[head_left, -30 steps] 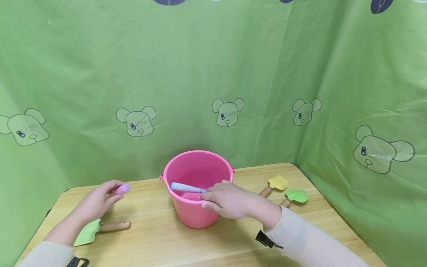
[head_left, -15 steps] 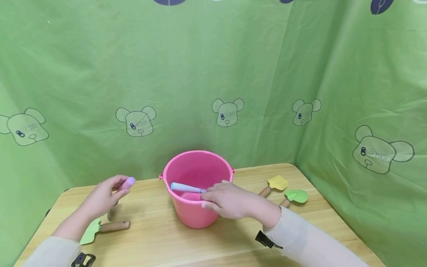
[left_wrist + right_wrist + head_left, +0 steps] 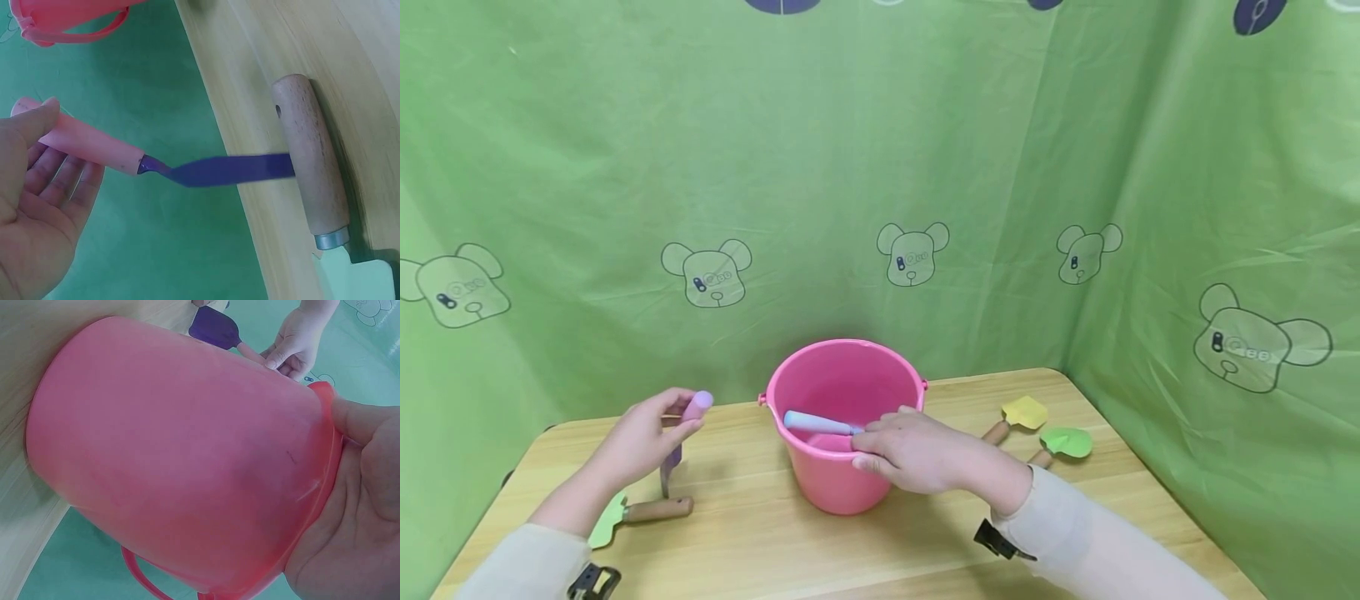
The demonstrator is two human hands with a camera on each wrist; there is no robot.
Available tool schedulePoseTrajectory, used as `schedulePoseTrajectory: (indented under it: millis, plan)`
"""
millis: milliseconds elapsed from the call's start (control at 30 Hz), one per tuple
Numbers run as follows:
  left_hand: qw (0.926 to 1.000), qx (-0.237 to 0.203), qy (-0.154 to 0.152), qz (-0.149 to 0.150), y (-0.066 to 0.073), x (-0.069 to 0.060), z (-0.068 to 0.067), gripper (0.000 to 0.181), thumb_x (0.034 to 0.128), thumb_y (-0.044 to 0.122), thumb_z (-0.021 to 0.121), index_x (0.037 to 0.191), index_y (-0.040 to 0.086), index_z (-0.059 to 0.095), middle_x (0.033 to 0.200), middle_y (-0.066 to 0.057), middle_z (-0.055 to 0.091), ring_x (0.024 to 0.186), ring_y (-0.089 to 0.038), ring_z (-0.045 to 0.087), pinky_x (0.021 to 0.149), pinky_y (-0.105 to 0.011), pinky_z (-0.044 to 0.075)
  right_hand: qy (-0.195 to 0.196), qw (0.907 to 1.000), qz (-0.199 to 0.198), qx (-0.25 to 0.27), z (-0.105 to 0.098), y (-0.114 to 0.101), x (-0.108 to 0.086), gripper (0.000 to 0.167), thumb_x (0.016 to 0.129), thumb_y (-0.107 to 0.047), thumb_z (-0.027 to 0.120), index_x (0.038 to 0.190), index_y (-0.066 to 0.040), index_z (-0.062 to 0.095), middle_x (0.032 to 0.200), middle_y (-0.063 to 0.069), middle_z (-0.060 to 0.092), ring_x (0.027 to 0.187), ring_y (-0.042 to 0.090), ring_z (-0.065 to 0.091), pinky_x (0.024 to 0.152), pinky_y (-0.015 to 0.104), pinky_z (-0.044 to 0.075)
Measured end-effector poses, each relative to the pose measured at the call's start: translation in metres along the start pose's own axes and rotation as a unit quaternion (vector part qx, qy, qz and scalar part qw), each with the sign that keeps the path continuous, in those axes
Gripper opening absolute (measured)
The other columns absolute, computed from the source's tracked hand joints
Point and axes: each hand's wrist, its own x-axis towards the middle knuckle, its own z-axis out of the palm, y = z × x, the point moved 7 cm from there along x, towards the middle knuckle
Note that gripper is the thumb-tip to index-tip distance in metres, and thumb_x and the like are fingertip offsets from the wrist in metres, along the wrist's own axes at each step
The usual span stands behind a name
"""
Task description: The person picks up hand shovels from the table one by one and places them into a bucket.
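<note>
In the head view a pink bucket [image 3: 842, 479] stands upright on the table, with a light-blue handle [image 3: 816, 423] lying inside it. The right hand [image 3: 917, 450] grips the bucket's near right rim, thumb outside and fingers over the inner side. Left of the bucket, the left hand [image 3: 643, 437] holds a small shovel by its pink handle [image 3: 698, 406]. The left wrist view shows that pink handle [image 3: 94, 144] pinched between thumb and fingers, and the purple blade [image 3: 231, 170] pointing down beside a wooden handle [image 3: 312, 156]. The right wrist view shows the purple blade [image 3: 214, 327] beyond the bucket [image 3: 175, 450].
A light-green tool [image 3: 606, 521] with a wooden handle lies at the left, near the left forearm. Right of the bucket lie a yellow shovel [image 3: 1024, 412] and a green shovel [image 3: 1067, 442]. Green printed cloth [image 3: 820, 167] hangs behind the wooden table [image 3: 760, 533].
The left hand has moved right and slightly up with the pink-handled shovel, and its purple blade has come into sight below the hand. The right hand and bucket have stayed in place.
</note>
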Motion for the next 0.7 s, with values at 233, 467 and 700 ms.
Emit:
schedulePoseTrajectory:
  millis: [233, 467, 700]
  plan:
    - [0.9999, -0.011, 0.000, 0.002, 0.007, 0.002, 0.002, 0.037, 0.0947, 0.014, 0.069, 0.124, -0.006, 0.057, 0.112, -0.017, 0.067, 0.105, -0.040, 0.067, 0.090, -0.049, 0.054, 0.001, 1.0000, -0.001, -0.004, 0.001, 0.000, -0.001, 0.022, 0.106, -0.039, 0.045, 0.089, -0.026, 0.053, 0.082, -0.013, 0.049, 0.084, 0.009, 0.048, 0.082, 0.031, 0.037]
    - [0.9995, -0.032, 0.000, 0.003, 0.013, 0.003, 0.002, 0.036, 0.0949, 0.012, 0.068, 0.123, -0.007, 0.056, 0.110, -0.017, 0.066, 0.102, -0.037, 0.068, 0.087, -0.041, 0.056, 0.002, 1.0000, -0.002, -0.003, 0.001, 0.000, -0.001, 0.023, 0.106, -0.040, 0.045, 0.089, -0.026, 0.053, 0.081, -0.013, 0.048, 0.083, 0.009, 0.048, 0.081, 0.031, 0.037]
    - [0.9991, -0.043, 0.006, 0.001, 0.016, 0.005, 0.003, 0.035, 0.0958, 0.013, 0.068, 0.123, -0.006, 0.056, 0.109, -0.015, 0.066, 0.102, -0.033, 0.068, 0.087, -0.036, 0.056, 0.004, 1.0000, -0.001, -0.003, 0.000, 0.000, -0.001, 0.022, 0.106, -0.039, 0.046, 0.089, -0.027, 0.052, 0.080, -0.013, 0.048, 0.083, 0.009, 0.048, 0.082, 0.031, 0.037]
